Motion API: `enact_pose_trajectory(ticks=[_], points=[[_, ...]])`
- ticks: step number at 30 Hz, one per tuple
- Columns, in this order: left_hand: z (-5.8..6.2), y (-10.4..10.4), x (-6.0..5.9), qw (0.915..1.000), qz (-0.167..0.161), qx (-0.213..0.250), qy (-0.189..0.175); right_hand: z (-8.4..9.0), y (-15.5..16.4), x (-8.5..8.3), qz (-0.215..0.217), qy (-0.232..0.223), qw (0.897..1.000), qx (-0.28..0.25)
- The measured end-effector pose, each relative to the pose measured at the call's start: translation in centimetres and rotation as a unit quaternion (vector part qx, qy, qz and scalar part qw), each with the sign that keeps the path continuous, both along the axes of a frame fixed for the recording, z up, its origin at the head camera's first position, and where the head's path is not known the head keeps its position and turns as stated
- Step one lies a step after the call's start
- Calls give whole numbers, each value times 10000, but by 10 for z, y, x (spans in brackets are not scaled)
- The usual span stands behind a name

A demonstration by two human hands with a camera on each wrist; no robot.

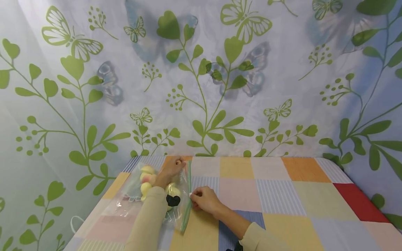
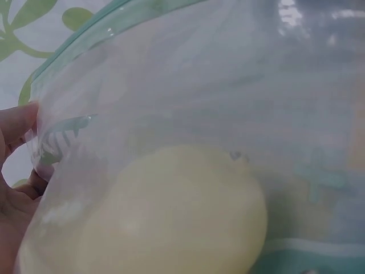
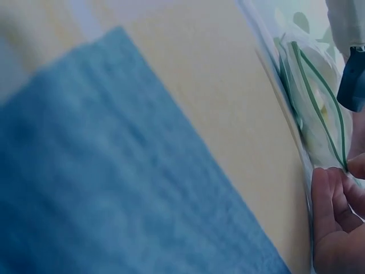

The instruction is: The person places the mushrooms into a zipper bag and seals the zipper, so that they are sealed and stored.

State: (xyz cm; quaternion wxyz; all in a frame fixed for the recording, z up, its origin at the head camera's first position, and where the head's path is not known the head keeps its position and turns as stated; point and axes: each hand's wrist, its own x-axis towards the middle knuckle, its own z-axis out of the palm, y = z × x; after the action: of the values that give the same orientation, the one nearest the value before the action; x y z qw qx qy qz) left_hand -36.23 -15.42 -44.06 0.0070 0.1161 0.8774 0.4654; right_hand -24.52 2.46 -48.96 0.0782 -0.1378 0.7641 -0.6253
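Clear zip bag [image 1: 150,195] lies flat on the bench [image 1: 282,209], which has a patchwork cloth; yellow and pink round items [image 1: 146,188] inside. Green zip strip [image 1: 187,195] runs along the bag's right edge, long axis pointing away from the person, far end up by the curtain [image 1: 201,69].

Left hand [image 1: 171,169] rests on the bag near the strip's far end; fingers look curled onto the film, the left wrist view shows a thumb [image 2: 17,123] against the plastic, so gripping the bag.

Right hand [image 1: 204,199] is at mid-strip, fingers [image 3: 333,194] pinching the seal, white slider just by the fingertips. Remaining strip lies both ahead of and behind those fingers, along the same line. Right hand is nearer the strip's near end
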Motion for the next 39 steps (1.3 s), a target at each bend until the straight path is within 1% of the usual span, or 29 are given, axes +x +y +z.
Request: enact_pose_trajectory(ticks=[6, 11, 18, 24, 31, 39], points=[[0, -1, -2, 10000, 43, -22, 55, 1, 0, 2, 30, -102, 9999, 45], [3, 1, -2, 9999, 35, -54, 82, 3, 0, 4, 35, -142, 9999, 67], [6, 1, 0, 10000, 33, 19, -85, 6, -2, 8, 2, -289, 9996, -40], [7, 1, -1, 9998, 59, 27, -211, 9, -2, 11, 9, -316, 9995, -63], [5, 1, -3, 9999, 68, -63, -129, 8, -4, 14, -17, -320, 9994, -86], [5, 2, -5, 9998, 124, -153, -30, 8, -4, 17, -27, -259, 9997, 28]])
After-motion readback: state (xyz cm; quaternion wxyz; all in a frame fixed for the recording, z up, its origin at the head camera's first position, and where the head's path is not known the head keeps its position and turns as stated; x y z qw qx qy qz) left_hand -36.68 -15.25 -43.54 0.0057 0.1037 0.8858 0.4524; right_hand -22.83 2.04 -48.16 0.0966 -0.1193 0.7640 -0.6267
